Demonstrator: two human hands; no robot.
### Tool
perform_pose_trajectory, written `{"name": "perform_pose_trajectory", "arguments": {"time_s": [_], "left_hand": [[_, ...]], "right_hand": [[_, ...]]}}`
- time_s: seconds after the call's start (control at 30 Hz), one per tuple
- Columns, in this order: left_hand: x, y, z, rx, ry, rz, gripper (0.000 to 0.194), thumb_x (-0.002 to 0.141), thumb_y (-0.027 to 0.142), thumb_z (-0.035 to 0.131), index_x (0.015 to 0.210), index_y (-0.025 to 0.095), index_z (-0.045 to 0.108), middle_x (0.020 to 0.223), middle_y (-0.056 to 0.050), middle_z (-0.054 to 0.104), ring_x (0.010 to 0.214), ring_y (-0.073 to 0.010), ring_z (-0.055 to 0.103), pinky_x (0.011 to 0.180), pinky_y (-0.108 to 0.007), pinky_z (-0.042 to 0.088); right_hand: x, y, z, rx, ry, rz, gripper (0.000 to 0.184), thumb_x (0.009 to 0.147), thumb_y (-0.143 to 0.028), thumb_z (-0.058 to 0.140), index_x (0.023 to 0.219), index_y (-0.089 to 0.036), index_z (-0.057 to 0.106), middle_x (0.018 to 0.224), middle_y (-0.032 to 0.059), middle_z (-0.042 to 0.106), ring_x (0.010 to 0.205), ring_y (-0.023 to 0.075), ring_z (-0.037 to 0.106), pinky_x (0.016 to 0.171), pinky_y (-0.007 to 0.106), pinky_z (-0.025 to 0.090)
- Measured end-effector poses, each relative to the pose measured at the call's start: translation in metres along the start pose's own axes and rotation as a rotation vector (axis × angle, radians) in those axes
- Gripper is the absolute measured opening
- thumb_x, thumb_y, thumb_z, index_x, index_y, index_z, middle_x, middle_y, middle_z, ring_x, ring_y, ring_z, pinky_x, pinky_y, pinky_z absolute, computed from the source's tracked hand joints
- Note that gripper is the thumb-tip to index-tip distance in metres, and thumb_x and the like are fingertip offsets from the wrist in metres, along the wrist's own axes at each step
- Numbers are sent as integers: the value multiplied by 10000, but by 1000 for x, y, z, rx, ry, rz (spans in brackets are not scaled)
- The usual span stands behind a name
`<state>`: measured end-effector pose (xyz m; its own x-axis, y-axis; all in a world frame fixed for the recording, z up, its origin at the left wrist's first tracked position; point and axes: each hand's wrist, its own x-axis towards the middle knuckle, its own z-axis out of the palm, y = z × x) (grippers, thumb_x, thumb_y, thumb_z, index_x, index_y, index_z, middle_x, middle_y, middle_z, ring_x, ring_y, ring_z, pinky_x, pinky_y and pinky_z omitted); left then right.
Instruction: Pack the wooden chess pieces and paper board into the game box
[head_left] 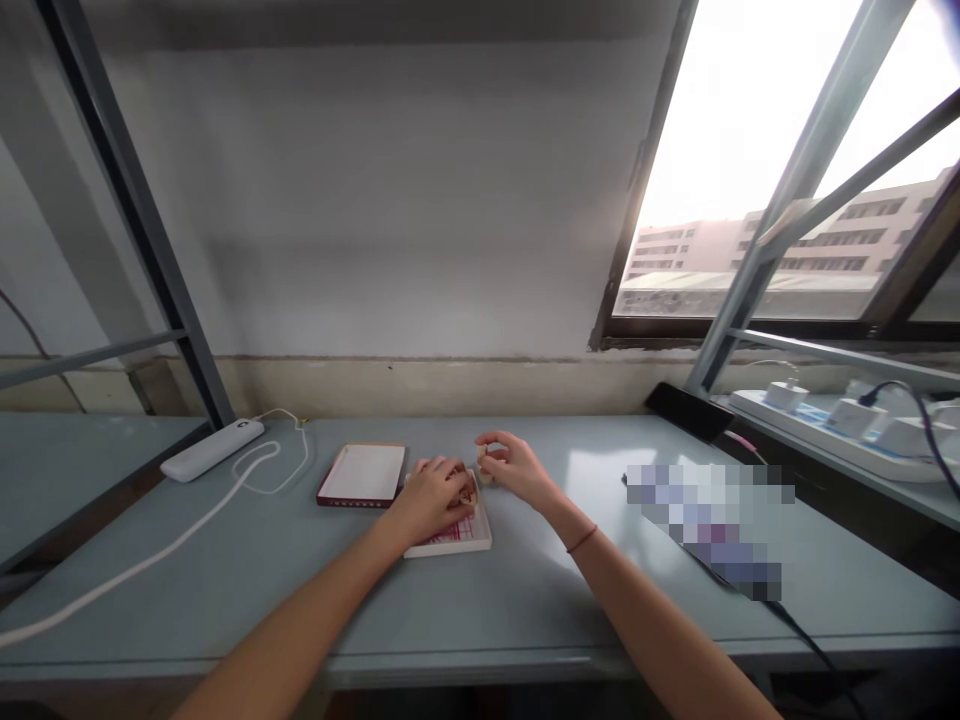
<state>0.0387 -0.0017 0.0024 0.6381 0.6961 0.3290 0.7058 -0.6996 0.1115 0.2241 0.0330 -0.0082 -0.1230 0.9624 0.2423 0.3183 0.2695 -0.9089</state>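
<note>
Pinching a small pale piece (481, 454) between thumb and finger, the right hand (517, 468) holds it near the far right corner of a white tray (450, 549). Just left of that grip, the left hand (435, 494) curls over similar pieces (469, 494) there; whether it clasps any cannot be told. Left of both hands lies a shallow box lid (361, 472); well right, a black phone (688, 411).

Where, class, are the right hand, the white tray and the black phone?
Right hand (523, 473): head view, back of hand.
White tray (450, 548): head view, front wall.
Black phone (688, 412): head view, dark face.
</note>
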Motion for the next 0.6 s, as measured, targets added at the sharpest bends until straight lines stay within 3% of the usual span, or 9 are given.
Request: {"name": "perform_pose_trajectory", "arguments": {"time_s": [0.2, 0.4, 0.6], "left_hand": [[0, -3, 8, 3, 3, -94, 339, 774, 351, 588, 1067, 215, 483, 1085, -54, 561, 975, -236, 524, 822, -354, 384], [-2, -3, 7, -13, -46, -130, 315, 789, 355, 556, 1062, 210, 496, 1056, -59, 593, 953, -242, 556, 803, -356, 394], [-3, -4, 8, -25, -16, -148, 288, 773, 364, 570, 1010, 209, 521, 996, -45, 615, 917, -233, 569, 764, -334, 398]], "right_hand": [[-5, -9, 1, -273, 8, -144, 273, 706, -217, 515, 955, -216, 625, 1008, 40, 588, 701, 107, 576, 679, 249, 459], [-13, -17, 4, -475, -51, -273, 301, 726, -186, 523, 1018, -217, 593, 974, 48, 601, 740, 125, 563, 700, 248, 428], [-16, -21, 3, -520, -85, -308, 239, 740, -195, 511, 968, -214, 578, 901, 28, 594, 635, 99, 521, 621, 221, 393]]}}
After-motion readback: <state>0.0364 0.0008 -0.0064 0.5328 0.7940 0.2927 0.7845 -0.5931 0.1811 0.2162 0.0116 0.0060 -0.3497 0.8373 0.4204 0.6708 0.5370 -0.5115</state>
